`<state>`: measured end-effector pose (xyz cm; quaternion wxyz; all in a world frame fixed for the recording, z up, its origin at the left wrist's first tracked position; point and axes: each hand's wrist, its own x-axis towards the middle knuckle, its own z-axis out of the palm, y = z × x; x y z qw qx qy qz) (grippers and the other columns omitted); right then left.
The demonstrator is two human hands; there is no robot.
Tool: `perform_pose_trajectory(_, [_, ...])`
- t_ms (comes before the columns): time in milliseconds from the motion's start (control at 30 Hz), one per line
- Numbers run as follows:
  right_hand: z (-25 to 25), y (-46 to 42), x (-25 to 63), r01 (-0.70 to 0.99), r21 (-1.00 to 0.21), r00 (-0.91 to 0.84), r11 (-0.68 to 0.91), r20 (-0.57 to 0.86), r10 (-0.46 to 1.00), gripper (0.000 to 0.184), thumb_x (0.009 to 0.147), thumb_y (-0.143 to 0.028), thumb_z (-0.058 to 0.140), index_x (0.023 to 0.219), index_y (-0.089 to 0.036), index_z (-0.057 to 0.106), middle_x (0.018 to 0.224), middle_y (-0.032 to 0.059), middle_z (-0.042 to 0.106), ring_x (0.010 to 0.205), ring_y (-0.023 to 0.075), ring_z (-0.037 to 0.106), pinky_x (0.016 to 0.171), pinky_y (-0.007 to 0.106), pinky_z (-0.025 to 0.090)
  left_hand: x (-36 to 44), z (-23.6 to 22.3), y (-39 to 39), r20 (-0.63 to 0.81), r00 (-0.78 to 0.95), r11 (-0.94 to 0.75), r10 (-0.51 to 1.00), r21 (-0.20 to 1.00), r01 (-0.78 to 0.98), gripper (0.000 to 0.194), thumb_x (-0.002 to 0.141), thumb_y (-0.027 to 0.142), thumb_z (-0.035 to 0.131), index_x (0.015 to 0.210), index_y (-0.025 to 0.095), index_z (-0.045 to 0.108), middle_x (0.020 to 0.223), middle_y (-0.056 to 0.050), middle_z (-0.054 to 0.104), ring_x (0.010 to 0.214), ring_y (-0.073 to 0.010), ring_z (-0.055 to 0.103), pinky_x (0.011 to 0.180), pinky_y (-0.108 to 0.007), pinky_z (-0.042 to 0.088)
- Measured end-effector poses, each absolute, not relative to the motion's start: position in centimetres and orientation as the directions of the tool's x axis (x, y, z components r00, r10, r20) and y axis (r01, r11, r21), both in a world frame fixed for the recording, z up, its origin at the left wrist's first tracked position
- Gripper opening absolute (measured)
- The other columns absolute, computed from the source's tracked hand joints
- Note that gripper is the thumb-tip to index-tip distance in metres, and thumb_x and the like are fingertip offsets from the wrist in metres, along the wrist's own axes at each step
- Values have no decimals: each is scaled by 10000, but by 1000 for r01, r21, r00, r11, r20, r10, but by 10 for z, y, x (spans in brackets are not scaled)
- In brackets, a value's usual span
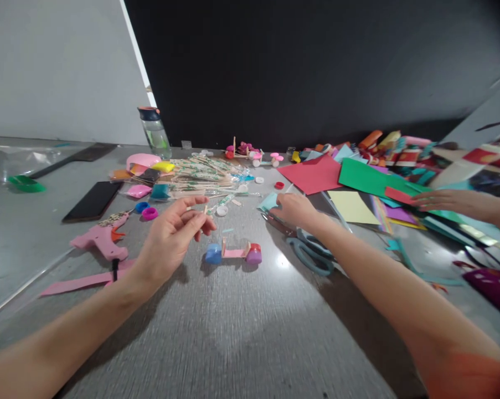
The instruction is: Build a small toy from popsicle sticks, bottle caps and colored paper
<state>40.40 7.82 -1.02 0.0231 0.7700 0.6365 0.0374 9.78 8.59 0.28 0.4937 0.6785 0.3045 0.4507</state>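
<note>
My left hand is raised over the table, pinching a short wooden stick piece between thumb and fingers. Below and right of it stands a small toy car, with a pink strip body and bottle-cap wheels in blue, red and purple. My right hand reaches forward with bent fingers closed at the edge of a light blue paper piece; the fingertips are partly hidden. Grey-handled scissors lie beneath my right forearm. A pink glue gun rests left of my left hand.
Another person's hand lies over coloured paper at the right. Wrapped sticks, bottle caps, a phone and a water bottle are spread farther back. Finished-looking little cars stand by the dark wall.
</note>
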Motion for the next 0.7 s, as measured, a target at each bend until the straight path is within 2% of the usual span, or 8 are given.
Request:
perform_pose_trajectory(100, [-6,74,404,977,105,183,-184,19,983,311,1011,-373,651,1242,-165,656,1252,100,674,1075,238,681,929,458,588,98,4,84,313,421,-332,851,943,-29,261,969,284,611,1218,208,629,768,-6,718,697,-127,620,608,-244,451])
perform_pose_trajectory(300, [-2,64,408,977,100,182,-189,75,980,284,1015,-367,646,1213,-164,666,1212,89,689,1043,226,690,912,443,595,101,5,86,267,406,-248,874,964,-99,63,837,172,615,896,194,609,796,-14,672,644,-116,602,532,-237,423])
perform_pose_trajectory(467, [-3,68,421,977,53,192,-205,188,963,280,1016,-374,644,1198,-162,668,1186,85,694,1028,223,691,906,441,591,101,10,86,162,384,-107,909,981,-160,120,714,133,573,814,198,589,701,19,559,519,-76,460,451,-212,306])
perform_pose_trajectory(567, [-2,68,431,988,-1,151,-155,255,955,250,1019,-378,634,1117,-153,682,1083,63,713,953,203,695,879,419,582,100,13,86,118,359,-64,926,985,-160,118,672,144,560,774,200,583,622,42,457,465,-64,359,421,-205,217])
perform_pose_trajectory(633, [-2,65,436,994,-47,108,-98,343,933,199,1031,-319,581,1058,-153,688,1006,73,728,916,212,699,865,392,559,99,14,87,113,331,-65,937,986,-153,83,702,167,581,776,204,595,581,63,372,444,-60,277,413,-210,159])
perform_pose_trajectory(700, [-1,59,437,996,-92,58,-18,457,888,194,1020,-251,514,1035,-166,687,990,100,745,923,233,707,856,366,538,97,14,88,135,323,-104,937,988,-111,51,794,255,638,801,206,627,562,69,338,442,-68,249,410,-224,148])
